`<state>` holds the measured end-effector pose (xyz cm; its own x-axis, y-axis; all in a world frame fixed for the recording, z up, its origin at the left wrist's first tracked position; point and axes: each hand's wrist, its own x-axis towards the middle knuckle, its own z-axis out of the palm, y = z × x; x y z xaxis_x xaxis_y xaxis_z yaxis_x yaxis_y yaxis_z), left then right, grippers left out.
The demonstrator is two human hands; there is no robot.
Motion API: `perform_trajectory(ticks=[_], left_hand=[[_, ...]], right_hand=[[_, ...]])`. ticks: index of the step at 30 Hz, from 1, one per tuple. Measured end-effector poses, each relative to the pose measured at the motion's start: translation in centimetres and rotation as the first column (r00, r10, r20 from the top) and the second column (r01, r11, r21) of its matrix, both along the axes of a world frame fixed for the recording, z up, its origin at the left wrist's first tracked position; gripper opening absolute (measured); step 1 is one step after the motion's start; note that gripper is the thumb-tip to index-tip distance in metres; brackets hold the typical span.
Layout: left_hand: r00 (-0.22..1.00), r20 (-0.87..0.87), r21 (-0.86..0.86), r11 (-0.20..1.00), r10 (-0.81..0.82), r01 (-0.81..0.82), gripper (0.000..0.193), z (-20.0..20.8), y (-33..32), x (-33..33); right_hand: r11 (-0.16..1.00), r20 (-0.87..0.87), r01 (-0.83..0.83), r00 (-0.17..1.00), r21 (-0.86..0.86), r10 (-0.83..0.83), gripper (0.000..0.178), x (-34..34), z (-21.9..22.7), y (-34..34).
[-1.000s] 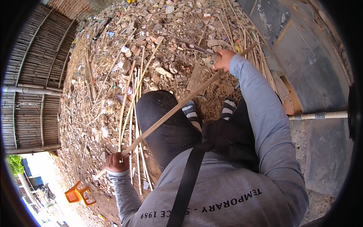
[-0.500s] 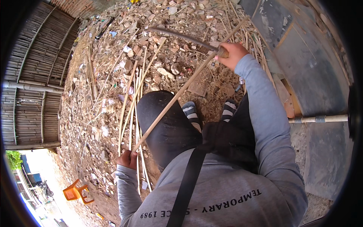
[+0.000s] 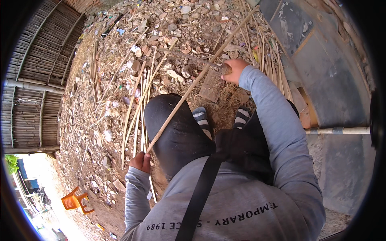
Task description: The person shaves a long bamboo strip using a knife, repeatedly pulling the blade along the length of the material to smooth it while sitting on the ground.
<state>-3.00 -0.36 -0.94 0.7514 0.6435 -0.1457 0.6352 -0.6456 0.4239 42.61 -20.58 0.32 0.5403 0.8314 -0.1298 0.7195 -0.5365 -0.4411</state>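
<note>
My left hand [image 3: 140, 162] is closed around the lower end of a long bamboo strip [image 3: 179, 108], which slants up across my left thigh toward the far right. In my right hand [image 3: 236, 71] is the wooden handle of a curved knife [image 3: 226, 69], like a sickle. Its blade points left, blurred by motion, and crosses the bamboo strip near its middle. Whether blade and strip touch, I cannot tell. Several pale bamboo strips [image 3: 139, 100] lie on the ground beside my left knee.
Rubble and dry straw cover the ground. More split strips [image 3: 271, 60] lie at the far right, next to grey sheets [image 3: 341, 88]. A flat brick [image 3: 210, 86] lies before my feet. An orange plastic chair [image 3: 74, 201] is at the lower left, a bamboo wall [image 3: 32, 48] at the left.
My right hand has moved left and nearer to me with the knife, down along the bamboo strip. My left hand keeps its grip and has shifted slightly right.
</note>
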Motion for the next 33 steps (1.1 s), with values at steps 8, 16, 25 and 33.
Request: perform_trajectory(ticks=[8,16,25,33], left_hand=[[0.997,-0.076,-0.12,0.993,-0.025,0.015,0.056,0.6,1.5,-0.2],[0.997,-0.076,-0.119,0.993,0.005,-0.014,0.053,0.2,1.6,0.1],[0.997,-0.078,-0.034,0.999,-0.025,0.022,0.049,0.8,1.4,1.0],[0.999,-0.011,0.007,0.999,-0.049,0.049,0.05,0.7,1.2,1.8]], right_hand=[[0.983,0.004,-0.162,0.987,-0.081,0.163,0.033,-2.7,0.3,2.6],[0.994,0.083,-0.109,0.991,0.029,0.107,0.028,-5.1,1.0,3.7],[0.997,0.068,0.035,0.997,-0.066,-0.03,0.03,-1.4,-0.1,2.4],[0.995,0.013,0.105,0.994,0.001,-0.105,0.033,-0.5,-0.7,2.0]])
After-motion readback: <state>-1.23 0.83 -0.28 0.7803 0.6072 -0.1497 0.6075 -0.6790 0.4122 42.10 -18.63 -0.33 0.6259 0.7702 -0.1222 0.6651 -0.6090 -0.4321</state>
